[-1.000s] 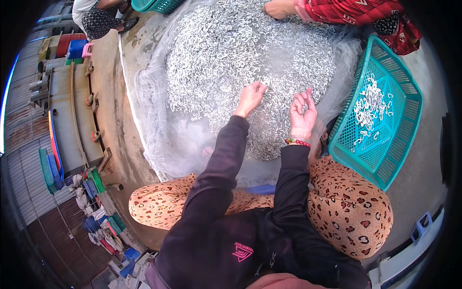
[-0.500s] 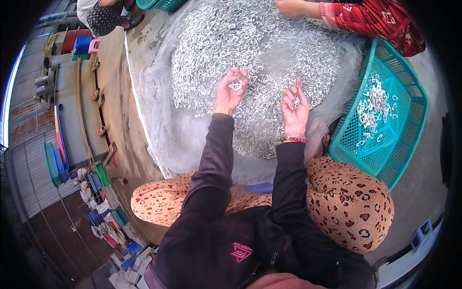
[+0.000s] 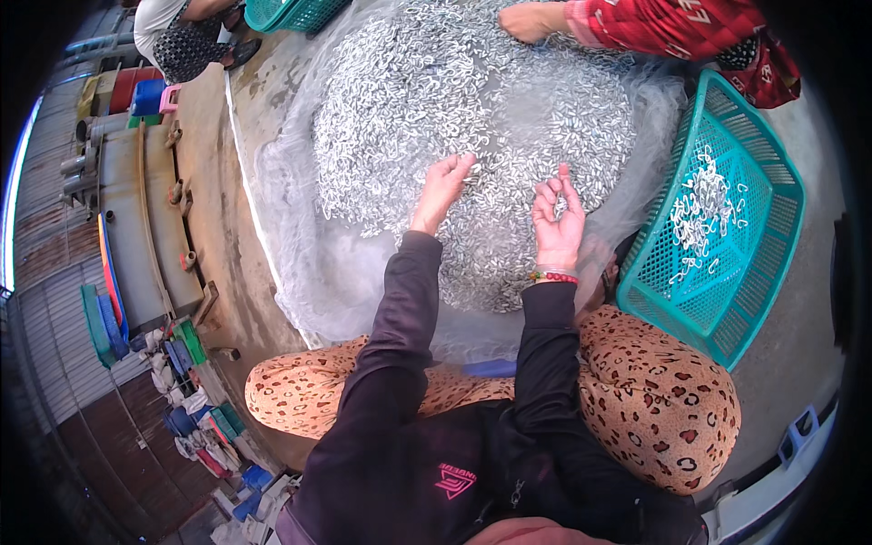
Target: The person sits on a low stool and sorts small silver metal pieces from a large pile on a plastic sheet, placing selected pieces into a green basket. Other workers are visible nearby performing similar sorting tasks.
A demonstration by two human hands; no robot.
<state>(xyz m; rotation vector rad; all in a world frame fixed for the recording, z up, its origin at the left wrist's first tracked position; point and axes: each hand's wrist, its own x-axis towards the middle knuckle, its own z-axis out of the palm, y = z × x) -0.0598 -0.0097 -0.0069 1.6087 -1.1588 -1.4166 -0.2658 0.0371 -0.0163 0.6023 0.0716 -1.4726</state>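
A broad heap of small, silvery-white curled pieces (image 3: 400,118), too fine to name surely, lies on pale netting (image 3: 300,272) in front of me. Over its near middle, my left hand (image 3: 440,189) is turned down with thumb and fingers pinched together. What lies between those fingertips is hidden. My right hand (image 3: 558,222) hovers at the heap's near right, palm up, index finger pointing away and the other fingers curled in. Whether anything is inside that curl does not show.
Close on my right stands a turquoise plastic basket (image 3: 767,263) with some of the curled pieces in it. Across the heap, another person's hand (image 3: 530,22) in a red patterned sleeve (image 3: 654,27) reaches into it. Another person (image 3: 191,41) crouches far left beside a green basket (image 3: 289,16).
My left hand has turned over from palm up, where a white curled piece showed, to fingers down. The right hand has barely shifted. The other person's hand has moved down onto the heap.
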